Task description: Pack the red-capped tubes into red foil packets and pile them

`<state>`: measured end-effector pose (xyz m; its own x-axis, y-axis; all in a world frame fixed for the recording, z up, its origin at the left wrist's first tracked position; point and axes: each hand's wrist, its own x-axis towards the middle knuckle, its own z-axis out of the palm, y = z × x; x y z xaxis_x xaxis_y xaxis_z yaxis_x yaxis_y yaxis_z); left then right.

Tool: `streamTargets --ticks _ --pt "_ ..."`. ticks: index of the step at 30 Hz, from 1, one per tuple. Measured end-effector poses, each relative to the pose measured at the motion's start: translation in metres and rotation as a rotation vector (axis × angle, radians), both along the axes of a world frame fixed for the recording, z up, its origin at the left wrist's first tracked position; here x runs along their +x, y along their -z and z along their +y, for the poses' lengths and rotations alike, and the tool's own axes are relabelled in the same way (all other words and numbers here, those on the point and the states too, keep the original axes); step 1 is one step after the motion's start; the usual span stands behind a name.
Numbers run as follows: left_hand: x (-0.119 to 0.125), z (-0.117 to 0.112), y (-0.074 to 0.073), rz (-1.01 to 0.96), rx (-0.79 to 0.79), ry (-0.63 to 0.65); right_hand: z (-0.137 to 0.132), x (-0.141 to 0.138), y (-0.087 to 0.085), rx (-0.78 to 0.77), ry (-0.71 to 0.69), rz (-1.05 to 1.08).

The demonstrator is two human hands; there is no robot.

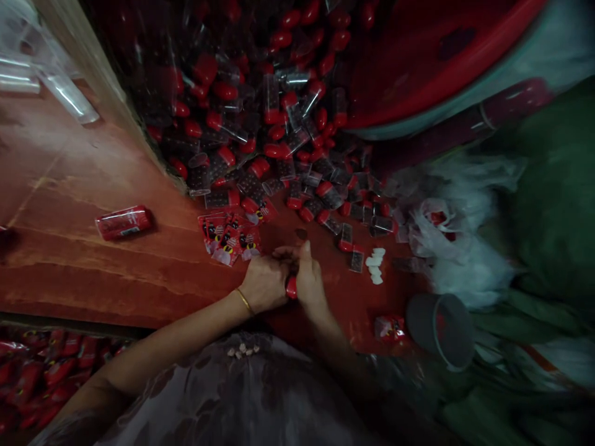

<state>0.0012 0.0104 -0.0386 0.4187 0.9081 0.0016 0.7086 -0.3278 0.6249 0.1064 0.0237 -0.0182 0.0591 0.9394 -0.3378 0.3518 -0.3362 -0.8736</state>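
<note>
Red plastic cap (291, 287), smooth and rounded, shows between the left hand (266, 282) and right hand (310, 285), curled together around it. Flat printed packets (229, 238) lie just beyond the left hand.

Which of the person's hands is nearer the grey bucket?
Right. The right hand is left of the grey bucket, well apart from it; the left hand is farther left still.
</note>
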Motion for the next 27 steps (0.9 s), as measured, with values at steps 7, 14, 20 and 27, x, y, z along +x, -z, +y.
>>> streamTargets --ticks 7,14,20,27 --pt "-0.001 0.000 0.002 -0.026 -0.008 0.076 -0.002 -0.005 0.003 -0.059 0.004 0.051" --pt "0.001 -0.001 0.004 0.001 -0.021 0.030 0.006 -0.005 0.005 0.000 -0.065 -0.054" --pt "0.002 -0.006 0.011 0.045 0.081 0.044 -0.011 0.005 0.011 0.103 -0.043 -0.129" --pt "-0.001 -0.008 -0.002 -0.009 0.098 0.063 -0.036 0.030 0.017 0.170 -0.081 -0.507"
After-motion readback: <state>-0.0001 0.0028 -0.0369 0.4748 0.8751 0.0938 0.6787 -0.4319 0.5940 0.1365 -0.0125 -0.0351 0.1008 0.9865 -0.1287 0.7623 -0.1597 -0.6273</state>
